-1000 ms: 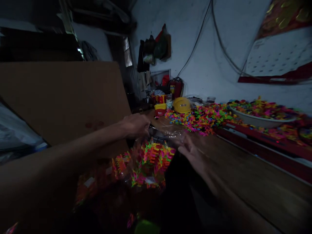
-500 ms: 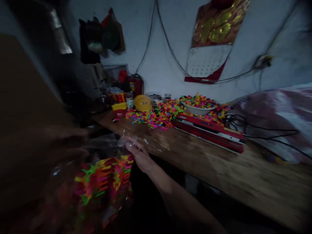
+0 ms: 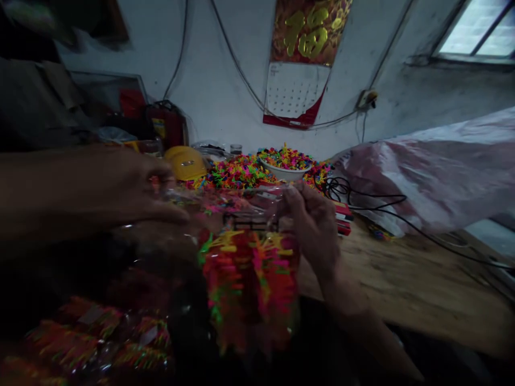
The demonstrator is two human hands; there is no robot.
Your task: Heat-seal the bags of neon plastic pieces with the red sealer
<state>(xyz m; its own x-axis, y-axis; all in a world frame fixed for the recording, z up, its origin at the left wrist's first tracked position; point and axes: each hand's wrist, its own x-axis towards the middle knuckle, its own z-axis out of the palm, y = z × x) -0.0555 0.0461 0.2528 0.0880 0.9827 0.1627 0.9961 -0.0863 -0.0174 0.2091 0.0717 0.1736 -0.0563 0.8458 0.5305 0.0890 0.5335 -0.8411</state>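
Holding a clear bag (image 3: pixel 249 268) of bright plastic pieces up at near centre, in front of the table (image 3: pixel 402 279). Right hand (image 3: pixel 316 228) pinching the bag's upper right edge, fingers closed on the film. Left hand (image 3: pixel 132 187) reaching in from the left, blurred, fingertips touching the bag's top left; grip not clearly readable, cannot tell if closed. Bag hanging upright, mouth stretched between the two hands, contents filling its lower part. More filled bags (image 3: pixel 88 332) lying dim at near left. Lying farther off on the table: loose pieces (image 3: pixel 237 174) in a heap, bowl (image 3: pixel 286 170) heaped with the same, yellow helmet (image 3: pixel 185 162) to its left, red bar-shaped device (image 3: pixel 341 217) just right of the right hand, black cables (image 3: pixel 382 201) trailing right. Pink sheet (image 3: pixel 434 171) bulging at far right; calendar (image 3: pixel 300 94) hanging on the far wall. Judging the step as handling the filled bag's mouth, likely flattening it for closing. Calling next for an even hold at both corners, keeping the mouth taut and the pieces below the top edge.
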